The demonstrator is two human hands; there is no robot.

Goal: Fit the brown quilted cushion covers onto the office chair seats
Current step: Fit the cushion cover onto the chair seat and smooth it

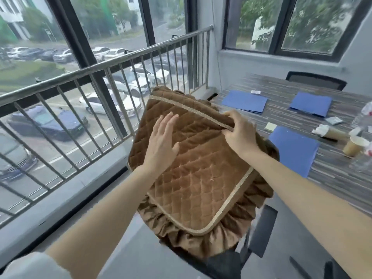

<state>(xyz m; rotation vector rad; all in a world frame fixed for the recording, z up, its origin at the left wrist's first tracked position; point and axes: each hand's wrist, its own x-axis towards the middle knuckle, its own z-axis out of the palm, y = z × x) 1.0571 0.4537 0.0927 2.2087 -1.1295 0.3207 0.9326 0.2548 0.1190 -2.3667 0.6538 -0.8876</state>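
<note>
Cover: brown quilted cushion cover [201,174] w/ beige trim and a gathered skirt, spread over the office chair seat; sits just left of the table [332,178], tilted in view. Skirt hangs down round the near and right edges.
Seat: office chair seat itself hidden under the cover; only dark chair parts [261,232] show below the skirt, near the table's near-left corner.
Left hand: left hand [163,141] lies flat on the cover's quilted top, on the side away from the table. Fingers spread wide and straight, holding nothing, palm pressing on fabric.
Right hand: right hand [239,133] on the cover's far-right edge, the side closest to the table. Fingers curled tight, pinching the beige trim; thumb and fingertips closed on the fabric.
Arms: both forearms bare, reaching fwd from bottom of view; a bit of pale sleeve at lower left.
Table top: grey striped, w/ blue folders [244,101] lying flat, a yellow note pad [270,126], cups w/ beige drink [353,146] at the right end, and crumpled wrappers beside them.
Other chair: 2nd black chair back [316,80] at the table's far side, under the window.
Railing: metal railing [100,73] left of the table, beyond the cover, in front of big windows; parked cars visible outside below.
</note>
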